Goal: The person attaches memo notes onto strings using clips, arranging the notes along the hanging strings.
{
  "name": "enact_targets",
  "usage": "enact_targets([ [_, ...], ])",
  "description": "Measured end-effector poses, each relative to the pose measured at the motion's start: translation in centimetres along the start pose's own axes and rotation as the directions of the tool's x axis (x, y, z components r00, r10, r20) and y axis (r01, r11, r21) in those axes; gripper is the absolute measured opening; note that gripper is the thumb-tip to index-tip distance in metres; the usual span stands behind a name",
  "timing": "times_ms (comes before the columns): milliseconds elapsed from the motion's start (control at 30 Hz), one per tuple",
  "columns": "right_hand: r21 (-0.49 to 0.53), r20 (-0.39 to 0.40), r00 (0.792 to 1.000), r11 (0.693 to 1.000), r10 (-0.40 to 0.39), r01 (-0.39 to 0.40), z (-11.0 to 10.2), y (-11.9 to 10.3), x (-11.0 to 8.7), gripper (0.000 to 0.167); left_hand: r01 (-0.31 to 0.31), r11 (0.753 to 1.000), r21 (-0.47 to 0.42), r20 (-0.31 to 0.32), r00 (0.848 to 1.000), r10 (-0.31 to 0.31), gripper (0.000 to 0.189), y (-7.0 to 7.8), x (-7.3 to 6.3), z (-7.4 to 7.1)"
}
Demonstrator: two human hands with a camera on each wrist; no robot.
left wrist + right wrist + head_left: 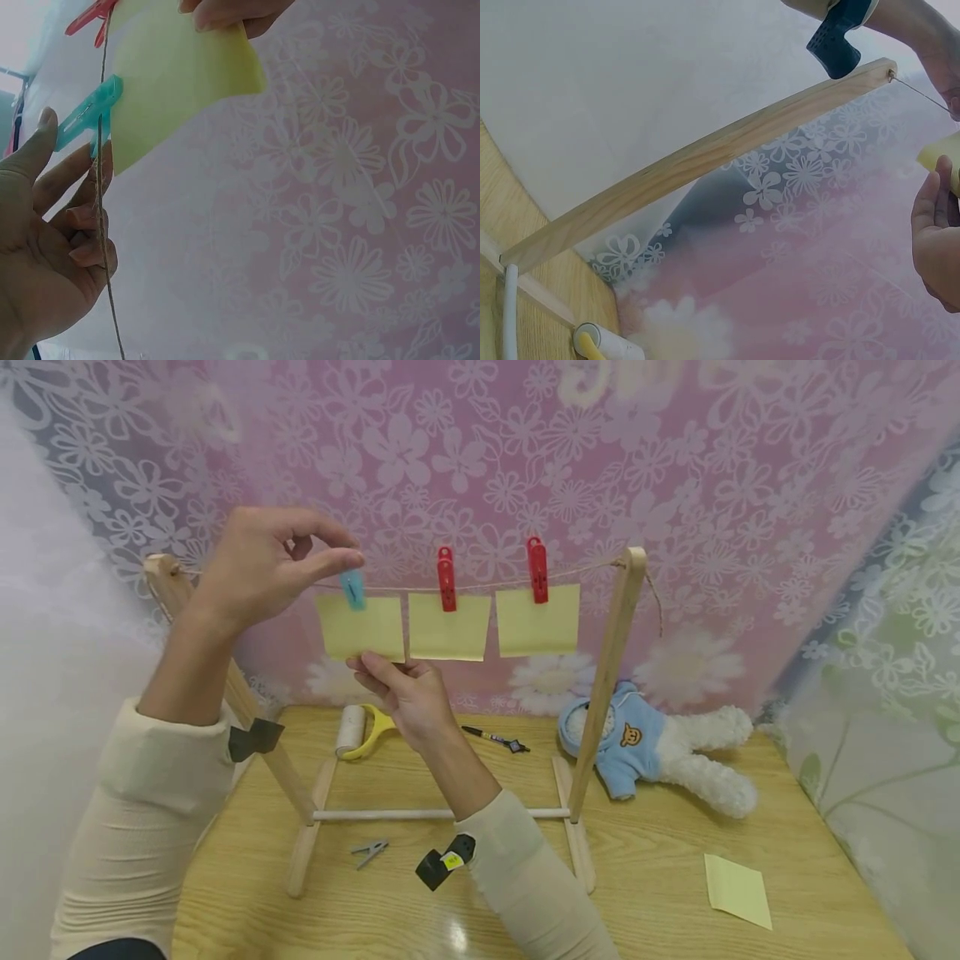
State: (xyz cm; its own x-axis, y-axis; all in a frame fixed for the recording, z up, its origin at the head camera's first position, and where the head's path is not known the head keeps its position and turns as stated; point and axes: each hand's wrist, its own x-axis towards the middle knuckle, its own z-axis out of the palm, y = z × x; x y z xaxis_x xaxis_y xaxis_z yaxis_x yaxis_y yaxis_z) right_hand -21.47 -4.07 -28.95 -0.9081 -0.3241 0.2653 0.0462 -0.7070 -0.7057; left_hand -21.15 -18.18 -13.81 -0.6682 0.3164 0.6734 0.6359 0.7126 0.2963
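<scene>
A light blue clothespin [352, 591] stands on the twine [103, 225] over the top edge of the left yellow note [367, 625]. My left hand [258, 564] holds its upper end between thumb and index finger; the left wrist view shows the thumb and a finger on its two handles. Below, my right hand [408, 697] pinches the bottom edge of that same note, thumb in front. Two more yellow notes, a middle one [450, 635] and a right one [538, 622], hang from a red clothespin [447, 581] and another red clothespin [537, 572].
The twine runs between two wooden posts, the right one [609, 677] near a plush toy [637, 743] in blue. On the table [660, 877] lie a grey clothespin [370, 853], a pen [495, 739], a lint roller [351, 732] with yellow handle and a loose yellow note [738, 891].
</scene>
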Motion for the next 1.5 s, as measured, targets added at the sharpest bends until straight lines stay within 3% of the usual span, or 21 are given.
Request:
enact_targets([
  [267, 0.007, 0.023, 0.999, 1.000, -0.030, 0.030, -0.2, 0.0, -0.1, 0.036, -0.025, 0.999, -0.036, -0.021, 0.999, 0.024, 0.014, 0.0, 0.0, 0.2],
  [467, 0.011, 0.030, 0.999, 0.999, -0.033, 0.032, -0.2, -0.1, -0.1, 0.035, 0.019, 1.000, 0.006, -0.009, 1.000, -0.019, 0.020, 0.3, -0.1, 0.1],
  [600, -0.010, 0.026, 1.000, 1.000, -0.014, 0.014, -0.3, -0.1, -0.2, 0.035, 0.035, 0.999, 0.011, 0.003, 0.999, -0.035, 0.022, 0.4, -0.2, 0.1],
  [833, -0.054, -0.002, 1.000, 0.998, 0.031, -0.032, -0.4, -0.1, -0.3, 0.031, 0.009, 1.000, 0.000, 0.013, 1.000, -0.009, 0.021, 0.1, -0.2, 0.2],
  [967, -0.047, 0.009, 0.999, 0.998, 0.045, -0.044, -0.5, -0.1, -0.5, 0.021, 0.009, 1.000, -0.009, 0.022, 1.000, -0.008, 0.022, 0.1, -0.2, 0.3],
  [1200, -0.075, 0.026, 0.998, 0.996, 0.058, -0.056, -1.1, 0.1, -0.4, 0.023, 0.029, 1.000, -0.004, 0.035, 0.999, -0.029, 0.023, 0.0, -0.3, 0.4],
  [1367, -0.157, 0.029, 0.998, 0.986, 0.059, -0.054, -1.8, 0.0, -0.7, 0.032, 0.027, 1.000, -0.001, 0.019, 0.999, -0.027, 0.024, -0.1, -0.4, 0.3],
  [1500, -0.332, 0.057, 0.997, 0.943, 0.053, -0.032, -3.1, -0.1, -1.3, 0.035, 0.033, 0.999, 0.002, -0.003, 0.999, -0.033, 0.027, -0.2, -0.7, 0.2],
])
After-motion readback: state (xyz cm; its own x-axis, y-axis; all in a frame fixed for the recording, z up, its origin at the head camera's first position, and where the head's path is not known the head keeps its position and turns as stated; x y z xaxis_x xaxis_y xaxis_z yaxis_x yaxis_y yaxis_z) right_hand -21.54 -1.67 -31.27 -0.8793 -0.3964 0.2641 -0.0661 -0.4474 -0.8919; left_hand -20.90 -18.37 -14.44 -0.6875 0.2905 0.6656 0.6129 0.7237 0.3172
